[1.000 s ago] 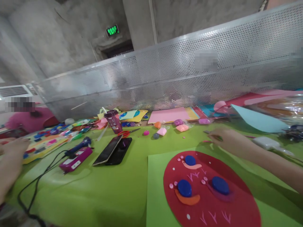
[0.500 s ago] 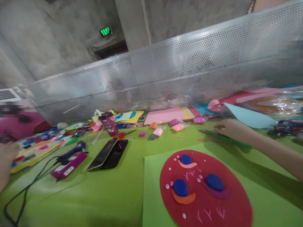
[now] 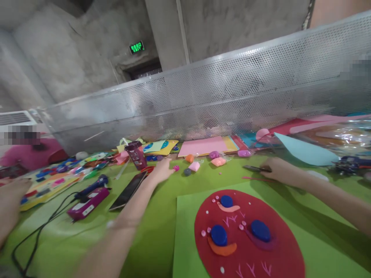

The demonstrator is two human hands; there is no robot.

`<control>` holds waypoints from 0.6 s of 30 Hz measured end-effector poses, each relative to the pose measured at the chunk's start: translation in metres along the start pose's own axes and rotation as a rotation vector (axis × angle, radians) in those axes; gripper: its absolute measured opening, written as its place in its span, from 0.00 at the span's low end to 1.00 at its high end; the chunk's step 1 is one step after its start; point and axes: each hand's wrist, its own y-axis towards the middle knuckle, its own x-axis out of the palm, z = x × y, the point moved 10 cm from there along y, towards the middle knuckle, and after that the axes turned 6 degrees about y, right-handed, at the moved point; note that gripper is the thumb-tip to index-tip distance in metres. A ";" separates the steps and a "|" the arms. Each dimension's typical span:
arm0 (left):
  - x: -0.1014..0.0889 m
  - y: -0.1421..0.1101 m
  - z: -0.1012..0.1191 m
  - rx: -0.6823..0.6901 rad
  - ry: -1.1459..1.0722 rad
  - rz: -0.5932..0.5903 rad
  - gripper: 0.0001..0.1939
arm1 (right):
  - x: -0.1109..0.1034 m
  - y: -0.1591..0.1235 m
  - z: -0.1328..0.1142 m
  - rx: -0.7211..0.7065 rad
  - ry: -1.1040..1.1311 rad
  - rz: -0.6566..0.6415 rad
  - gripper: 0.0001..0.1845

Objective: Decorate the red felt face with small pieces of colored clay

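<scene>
My left hand (image 3: 162,170) stretches out over the table, its fingers somewhat blurred. Just beyond the fingertips lies a small bright pink ball (image 3: 176,168). Under the hand, red-handled scissors (image 3: 148,169) are partly covered. At the right, my right hand (image 3: 275,170) is closed on a slim, dark pointed tool (image 3: 255,168), its tip facing left; the exact kind is unclear. A thin pink strip (image 3: 256,178) lies below it. Nearer me, a red paper oval (image 3: 243,216) on a light green sheet (image 3: 185,231) carries blue discs (image 3: 218,235), orange and purple curved pieces, and pink marks.
Left stand a dark cup (image 3: 136,155) with a straw, a phone (image 3: 127,192), and a purple power strip (image 3: 88,203) with cables. Clay packets (image 3: 218,161) and a pink sheet (image 3: 204,146) lie behind. Another person's hand (image 3: 11,204) is at the left edge.
My left hand has come into view, reaching across the phones to the pink ball and scissors. The right hand stays at the dark tool; a green piece beneath its wrist no longer shows.
</scene>
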 end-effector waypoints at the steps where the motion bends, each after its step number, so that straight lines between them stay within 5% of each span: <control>1: 0.008 0.013 -0.004 -0.019 0.039 -0.004 0.23 | 0.002 0.000 -0.002 -0.027 -0.003 -0.007 0.10; 6: 0.037 0.033 -0.018 -0.078 0.119 -0.037 0.10 | -0.007 0.003 -0.007 -0.040 -0.025 0.128 0.13; 10: 0.029 0.027 -0.015 -0.031 0.056 0.008 0.11 | -0.025 -0.006 -0.030 -0.063 -0.009 0.288 0.15; 15: 0.009 -0.007 0.051 0.254 -0.213 0.077 0.14 | -0.055 -0.033 -0.081 -0.337 -0.054 0.560 0.11; 18: 0.002 -0.041 0.101 0.482 -0.403 0.075 0.12 | -0.051 -0.044 -0.102 -0.459 -0.139 0.528 0.09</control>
